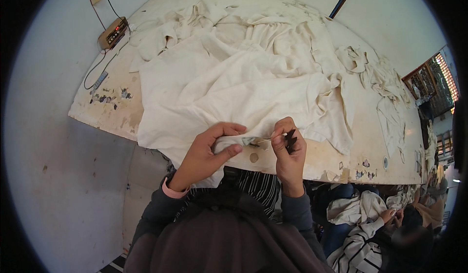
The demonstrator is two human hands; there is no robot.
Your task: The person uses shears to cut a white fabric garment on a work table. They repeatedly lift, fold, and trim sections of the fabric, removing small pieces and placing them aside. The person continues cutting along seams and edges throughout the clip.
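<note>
A large cream-white garment [195, 93] lies rumpled over the table and hangs past its front edge. My left hand [201, 152] grips a folded edge of it between thumb and fingers. At that edge shows a small pale greenish patch [247, 140], perhaps a label. Fine pale thread [264, 139] runs from there to my right hand [291, 163], whose thumb and forefinger pinch it. Tucked in the same hand is a small dark tool [291, 139]; it resembles thread snips, but fingers cover part of it.
The worn table [122, 122] has peeling patches. More white cloth [390, 107] lies at its right. A brown box with a red display [113, 33] and cords sits far left beside the wall. At lower right, another person's hands [390, 217] work on pale cloth.
</note>
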